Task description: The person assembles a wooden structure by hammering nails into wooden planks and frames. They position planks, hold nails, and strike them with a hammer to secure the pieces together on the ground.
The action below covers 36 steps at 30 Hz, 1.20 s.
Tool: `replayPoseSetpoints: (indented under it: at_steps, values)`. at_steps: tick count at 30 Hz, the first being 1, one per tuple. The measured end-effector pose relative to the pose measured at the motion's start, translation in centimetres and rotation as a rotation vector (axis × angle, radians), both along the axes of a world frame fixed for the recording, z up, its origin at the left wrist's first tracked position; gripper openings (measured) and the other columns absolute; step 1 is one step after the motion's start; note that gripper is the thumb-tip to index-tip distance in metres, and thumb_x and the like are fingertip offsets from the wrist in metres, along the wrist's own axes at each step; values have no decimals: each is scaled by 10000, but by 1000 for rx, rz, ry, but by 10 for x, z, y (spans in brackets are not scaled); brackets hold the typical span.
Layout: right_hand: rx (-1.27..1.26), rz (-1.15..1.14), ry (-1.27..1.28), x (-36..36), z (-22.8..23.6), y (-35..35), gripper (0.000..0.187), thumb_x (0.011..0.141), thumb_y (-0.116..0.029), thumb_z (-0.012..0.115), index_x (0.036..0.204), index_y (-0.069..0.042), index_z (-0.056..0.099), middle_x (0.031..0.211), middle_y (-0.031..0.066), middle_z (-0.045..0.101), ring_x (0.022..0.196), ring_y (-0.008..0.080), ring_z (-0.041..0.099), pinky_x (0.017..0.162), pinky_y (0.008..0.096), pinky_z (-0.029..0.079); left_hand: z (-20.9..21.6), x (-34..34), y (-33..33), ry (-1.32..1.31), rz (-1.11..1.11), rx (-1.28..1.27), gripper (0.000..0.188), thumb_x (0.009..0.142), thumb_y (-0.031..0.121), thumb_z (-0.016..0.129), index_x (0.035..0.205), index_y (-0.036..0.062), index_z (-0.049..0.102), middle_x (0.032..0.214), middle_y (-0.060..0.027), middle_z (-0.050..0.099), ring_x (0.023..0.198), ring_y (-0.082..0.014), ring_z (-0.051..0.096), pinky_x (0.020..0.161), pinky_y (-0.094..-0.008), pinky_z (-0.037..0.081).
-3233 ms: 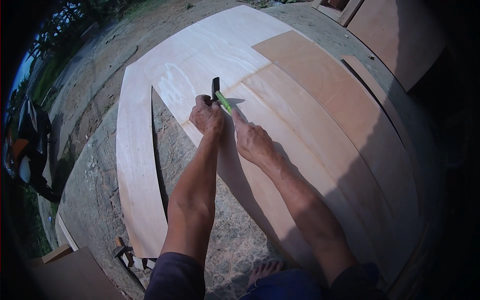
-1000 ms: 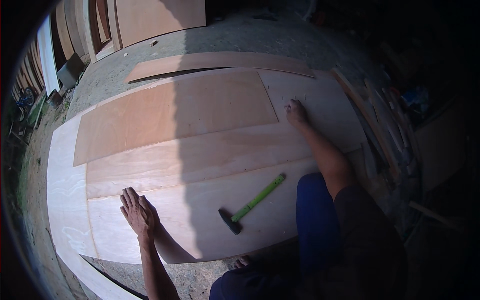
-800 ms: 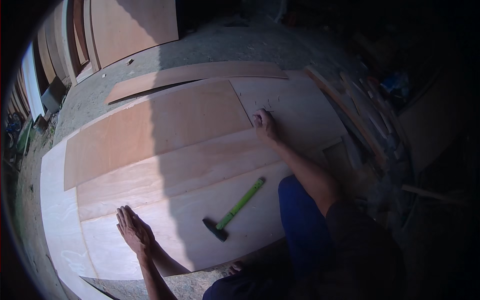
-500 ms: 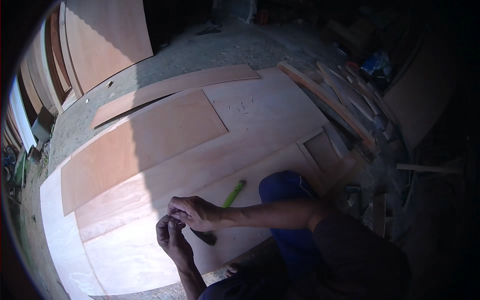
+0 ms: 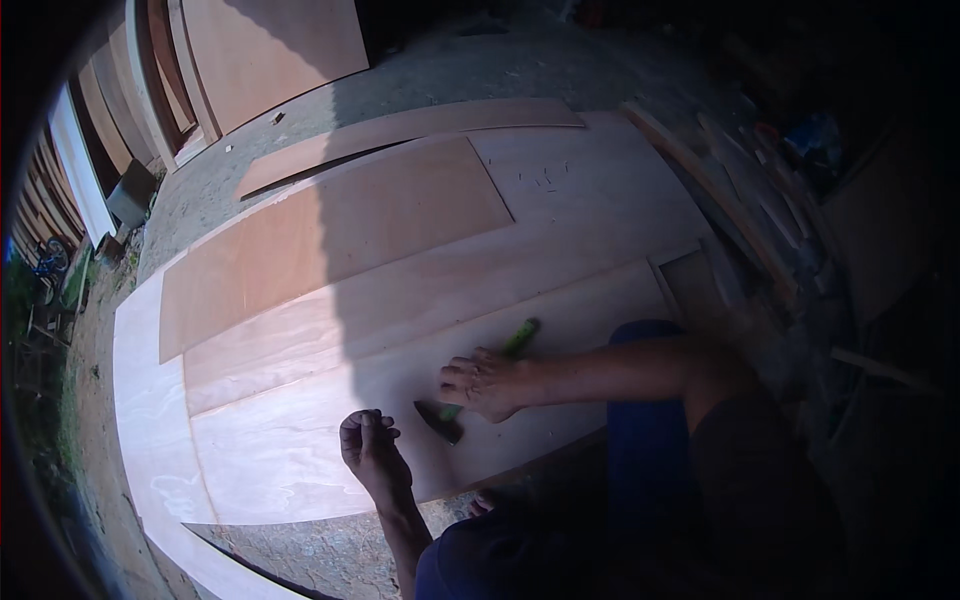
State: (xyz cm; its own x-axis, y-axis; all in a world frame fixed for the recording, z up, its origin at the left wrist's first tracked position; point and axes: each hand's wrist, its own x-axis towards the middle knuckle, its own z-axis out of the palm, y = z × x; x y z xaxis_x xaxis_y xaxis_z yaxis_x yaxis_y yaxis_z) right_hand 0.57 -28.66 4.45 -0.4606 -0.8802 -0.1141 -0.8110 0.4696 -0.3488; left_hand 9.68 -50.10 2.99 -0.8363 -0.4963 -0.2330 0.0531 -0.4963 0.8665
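My left hand point(image 5: 376, 450) is raised over the near edge of the plywood, thumb and fingertips pinched together. Whatever they hold is too small and dark to make out. To its right, my right hand point(image 5: 483, 385) lies over a hammer point(image 5: 522, 336), fingers curled down around the middle of its green handle. The dark hammer head point(image 5: 438, 423) rests on the plywood panel point(image 5: 270, 450), pointing toward my left hand. Several small nails point(image 5: 545, 178) are scattered on the far part of the boards.
A smaller brown sheet point(image 5: 400, 210) lies on top of the panel, with a long strip point(image 5: 420, 135) behind it. Wooden battens point(image 5: 700, 185) are piled at the right. Tall boards point(image 5: 270, 60) lean at the back left. A shadow edge crosses the panel.
My right hand has left my left hand's fingertips and moved right, down onto the hammer handle. The left hand stays pinched. The whole view has shifted.
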Motion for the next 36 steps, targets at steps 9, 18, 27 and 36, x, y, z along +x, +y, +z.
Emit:
replayPoseSetpoints:
  at_steps: [9,18,27,36]
  values:
    - [316,0,-295,-4,25,92,385,790,-96,623,1141,-16,487,1087,202,581,945,357,641,723,493,508,54,-85,74,84,-434,-257,97,961,109,669,989,60,591,933,-96,706,841,-215,728,733,-311,581]
    - [-266,-812,-270,94,20,291,273,806,-105,629,1020,-6,491,910,217,607,854,408,634,735,490,488,64,-174,234,135,-1275,-760,54,951,83,617,953,49,574,899,-98,698,811,-196,705,689,-300,539]
    - [-520,-1364,-109,148,-41,321,322,861,-105,644,1143,-12,520,947,237,598,898,436,625,766,482,497,10,-167,381,348,-1139,-1095,246,907,35,600,1138,77,525,821,-53,642,770,-159,635,712,-324,521]
    - [-783,-1450,-301,144,-38,339,319,921,-143,639,1198,-22,536,997,197,642,905,333,677,764,435,515,-52,-170,439,223,-751,-1128,387,863,81,625,1227,100,492,865,-83,665,823,-282,656,767,-422,516]
